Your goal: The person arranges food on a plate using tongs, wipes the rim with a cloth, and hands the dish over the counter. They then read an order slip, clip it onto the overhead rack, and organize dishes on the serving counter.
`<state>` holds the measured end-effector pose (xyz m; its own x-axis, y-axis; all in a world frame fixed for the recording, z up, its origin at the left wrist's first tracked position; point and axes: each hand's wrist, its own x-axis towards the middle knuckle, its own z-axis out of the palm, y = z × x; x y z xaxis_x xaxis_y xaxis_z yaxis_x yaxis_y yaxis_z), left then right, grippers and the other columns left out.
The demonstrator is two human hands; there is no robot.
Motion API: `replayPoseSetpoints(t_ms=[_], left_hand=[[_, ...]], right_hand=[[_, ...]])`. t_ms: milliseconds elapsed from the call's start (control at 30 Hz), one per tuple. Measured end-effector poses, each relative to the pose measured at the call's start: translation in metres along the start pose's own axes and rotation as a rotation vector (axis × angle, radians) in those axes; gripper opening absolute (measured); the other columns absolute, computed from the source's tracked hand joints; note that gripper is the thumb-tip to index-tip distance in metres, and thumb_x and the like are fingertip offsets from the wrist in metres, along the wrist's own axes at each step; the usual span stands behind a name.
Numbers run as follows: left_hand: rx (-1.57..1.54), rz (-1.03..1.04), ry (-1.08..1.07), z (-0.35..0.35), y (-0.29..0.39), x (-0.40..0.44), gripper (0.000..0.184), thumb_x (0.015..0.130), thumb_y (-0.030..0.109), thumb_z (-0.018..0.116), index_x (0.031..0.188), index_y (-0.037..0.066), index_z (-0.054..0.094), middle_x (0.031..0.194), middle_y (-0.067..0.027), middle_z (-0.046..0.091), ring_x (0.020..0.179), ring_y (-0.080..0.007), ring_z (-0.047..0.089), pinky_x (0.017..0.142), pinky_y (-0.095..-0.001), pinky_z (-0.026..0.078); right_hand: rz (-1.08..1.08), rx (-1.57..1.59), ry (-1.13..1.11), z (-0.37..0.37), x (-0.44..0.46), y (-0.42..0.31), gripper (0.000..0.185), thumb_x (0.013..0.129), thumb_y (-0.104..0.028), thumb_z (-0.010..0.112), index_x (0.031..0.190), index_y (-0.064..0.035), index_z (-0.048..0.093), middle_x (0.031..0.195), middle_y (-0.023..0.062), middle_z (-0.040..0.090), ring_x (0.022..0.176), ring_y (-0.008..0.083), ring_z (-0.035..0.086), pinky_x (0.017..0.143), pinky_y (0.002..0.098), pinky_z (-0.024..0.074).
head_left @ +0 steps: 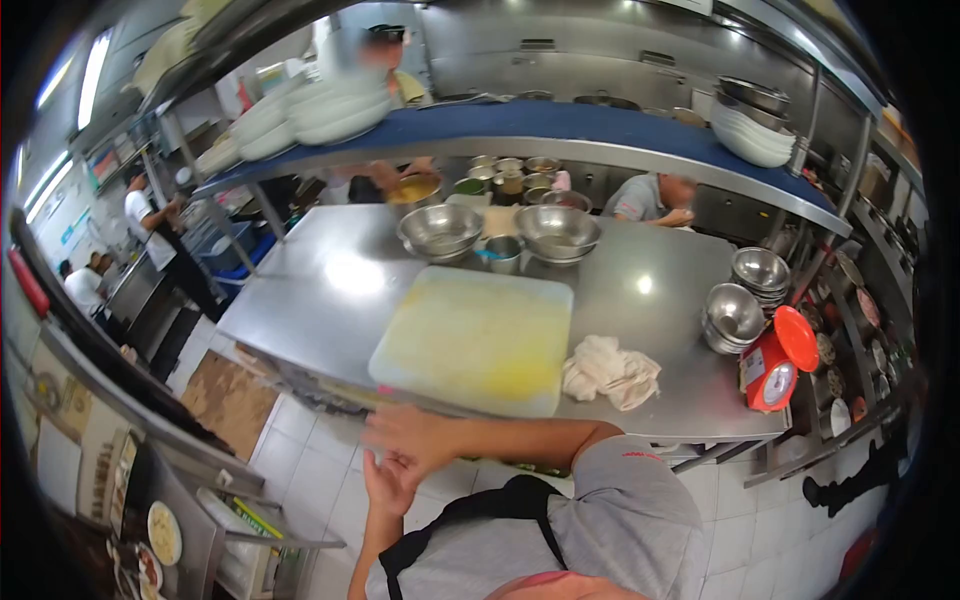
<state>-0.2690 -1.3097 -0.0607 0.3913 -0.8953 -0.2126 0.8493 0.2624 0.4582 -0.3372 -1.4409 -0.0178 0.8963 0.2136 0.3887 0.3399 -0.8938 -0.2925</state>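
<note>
My right hand [408, 438] reaches across in front of my body, its fingers apart and blurred, with nothing visible in it. Just below it, my left hand [390, 484] is raised and touches or nearly touches it; its fingers look loosely apart, partly hidden by my right hand. Both hands are off the near edge of the steel table [300, 290]. Nearest to them lies a large white cutting board [470, 335] with yellow stains. A crumpled cloth [612, 372] rests right of the board.
Metal bowls [440, 232] and a metal cup [503, 255] stand behind the board. A red scale [770, 375] and stacked bowls [733, 315] are at the right. White bowls [340, 105] sit on the blue shelf [560, 125]. Several people work beyond and to the left.
</note>
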Motion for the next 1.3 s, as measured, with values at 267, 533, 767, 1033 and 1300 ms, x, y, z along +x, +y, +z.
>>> replayPoseSetpoints(t_ms=[267, 533, 767, 1033, 1300], left_hand=[[0.27, -0.099, -0.118, -0.106, 0.062, -0.186, 0.088, 0.067, 0.075, 0.011, 0.126, 0.011, 0.027, 0.122, -0.0074, 0.04, 0.104, -0.0257, 0.045, 0.083, -0.0342, 0.037], [0.243, 0.66, 0.798, -0.152, 0.079, -0.363, 0.084, 0.077, 0.064, 0.017, 0.13, -0.001, 0.005, 0.136, -0.0145, 0.009, 0.126, -0.0292, 0.006, 0.101, -0.0372, 0.008], [1.507, 0.884, 1.574, -0.206, 0.095, -0.418, 0.076, 0.077, 0.047, 0.041, 0.131, 0.005, 0.009, 0.135, -0.0231, -0.002, 0.122, -0.0437, -0.002, 0.095, -0.0531, 0.005], [2.073, 0.313, 1.499, -0.278, 0.176, -0.418, 0.066, 0.075, 0.041, 0.048, 0.123, 0.001, 0.028, 0.13, -0.0258, 0.019, 0.12, -0.0403, 0.019, 0.096, -0.0476, 0.018], [1.226, -0.132, 1.386, -0.392, 0.184, -0.481, 0.058, 0.078, 0.037, 0.048, 0.123, 0.004, 0.031, 0.121, -0.022, 0.037, 0.11, -0.0337, 0.039, 0.089, -0.0371, 0.035]], right_hand=[[-0.31, 0.354, -0.327, 0.138, 0.102, -0.154, 0.102, 0.046, -0.044, 0.071, 0.126, -0.0056, 0.022, 0.113, 0.0213, 0.041, 0.105, 0.038, 0.038, 0.086, 0.0429, 0.03], [-0.447, 0.198, -0.745, 0.288, 0.165, -0.264, 0.092, 0.058, -0.05, 0.064, 0.126, -0.0034, 0.023, 0.121, 0.0233, 0.035, 0.113, 0.0337, 0.034, 0.092, 0.0421, 0.0275], [-0.374, 1.04, -1.352, 0.421, 0.178, -0.366, 0.072, 0.078, -0.057, 0.034, 0.128, -0.0053, 0.022, 0.124, 0.0238, 0.032, 0.118, 0.0338, 0.028, 0.096, 0.0412, 0.0239], [0.467, 1.914, -1.282, 0.439, 0.319, -0.4, 0.068, 0.077, -0.052, 0.042, 0.121, -0.0007, 0.031, 0.119, 0.0228, 0.038, 0.113, 0.0345, 0.033, 0.094, 0.043, 0.0246], [-0.22, 0.092, -0.193, 0.487, 0.501, -0.332, 0.064, 0.073, -0.038, 0.054, 0.119, 0.002, 0.034, 0.123, 0.0254, 0.031, 0.116, 0.0427, 0.023, 0.096, 0.0485, 0.018]])
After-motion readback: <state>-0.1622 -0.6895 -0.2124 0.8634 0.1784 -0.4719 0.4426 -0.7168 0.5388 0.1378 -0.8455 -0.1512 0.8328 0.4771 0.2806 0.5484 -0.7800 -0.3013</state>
